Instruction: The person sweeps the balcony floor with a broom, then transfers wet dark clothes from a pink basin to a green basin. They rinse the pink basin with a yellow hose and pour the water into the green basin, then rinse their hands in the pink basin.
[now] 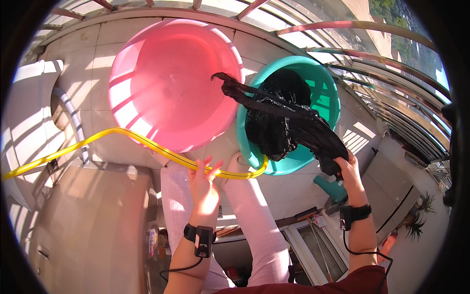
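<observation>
My left hand [203, 183] holds a yellow hose [158, 148], its fingers loosely curled around it and partly spread. The hose bends over the near rim of a teal plastic basin [328, 99], where its end is hidden. With my right hand [349, 171] I grip one end of a wet black cloth [312, 134] at the basin's right side. This cloth stretches across the teal basin, and its narrow far end hangs over the pink plastic basin [176, 77]. More black fabric [284, 86] lies bunched inside the teal basin, shiny with water.
A metal railing [367, 27] and windows run along the far and right sides. At left are a white sink [33, 121], a grey corrugated drain hose [71, 114] and a beige appliance [95, 228]. A teal object [330, 189] stands on the tiled floor to the right.
</observation>
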### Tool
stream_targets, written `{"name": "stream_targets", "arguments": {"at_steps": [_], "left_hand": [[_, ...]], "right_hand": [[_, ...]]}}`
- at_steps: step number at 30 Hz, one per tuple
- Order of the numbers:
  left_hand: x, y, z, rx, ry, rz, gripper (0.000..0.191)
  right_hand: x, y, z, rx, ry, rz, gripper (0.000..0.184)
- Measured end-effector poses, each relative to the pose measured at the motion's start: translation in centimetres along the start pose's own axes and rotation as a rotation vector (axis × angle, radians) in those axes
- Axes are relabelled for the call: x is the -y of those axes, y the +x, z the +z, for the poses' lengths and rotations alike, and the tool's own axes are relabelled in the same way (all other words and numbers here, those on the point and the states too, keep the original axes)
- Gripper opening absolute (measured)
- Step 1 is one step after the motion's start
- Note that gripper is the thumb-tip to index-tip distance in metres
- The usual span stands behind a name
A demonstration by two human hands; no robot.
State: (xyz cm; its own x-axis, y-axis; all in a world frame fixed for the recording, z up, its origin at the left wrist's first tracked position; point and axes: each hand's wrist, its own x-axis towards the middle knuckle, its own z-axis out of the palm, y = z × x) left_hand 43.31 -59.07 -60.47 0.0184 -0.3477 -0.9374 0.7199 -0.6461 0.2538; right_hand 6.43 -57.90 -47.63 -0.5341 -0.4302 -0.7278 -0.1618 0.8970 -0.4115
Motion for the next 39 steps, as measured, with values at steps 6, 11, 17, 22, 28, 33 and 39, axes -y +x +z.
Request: {"name": "stream_targets", "arguments": {"at_steps": [6,11,17,22,28,33,39], "left_hand": [[0.5,0.1,-0.3,0.028,0.006,0.004,0.021],[0.5,-0.3,0.0,0.006,0.046,0.020,0.021],[0.4,-0.5,0.2,-0.022,0.056,0.010,0.024],[0.5,-0.5,-0.3,-0.046,0.061,0.007,0.026],[0.2,-0.6,-0.1,-0.039,0.069,0.004,0.025],[-0.3,-0.7,0.3,-0.041,0.133,0.015,0.022],[0.0,-0.5,-0.1,-0.058,0.233,0.069,0.021]], "right_hand": [[-10.4,8.7,-0.8,-0.112,-0.172,-0.064,0.023],[-13.3,12.5,4.5,-0.025,-0.455,-0.049,0.063],[-6.1,12.8,15.5,0.143,-0.305,-0.611,0.068],[0.1,15.4,24.9,0.055,-0.258,-0.453,0.046],[-2.2,12.0,21.2,0.158,-0.407,-0.367,0.029],[-4.5,10.7,12.3,0.191,0.056,-0.169,0.021],[-5.9,10.4,5.6,-0.086,0.298,0.122,0.028]]}}
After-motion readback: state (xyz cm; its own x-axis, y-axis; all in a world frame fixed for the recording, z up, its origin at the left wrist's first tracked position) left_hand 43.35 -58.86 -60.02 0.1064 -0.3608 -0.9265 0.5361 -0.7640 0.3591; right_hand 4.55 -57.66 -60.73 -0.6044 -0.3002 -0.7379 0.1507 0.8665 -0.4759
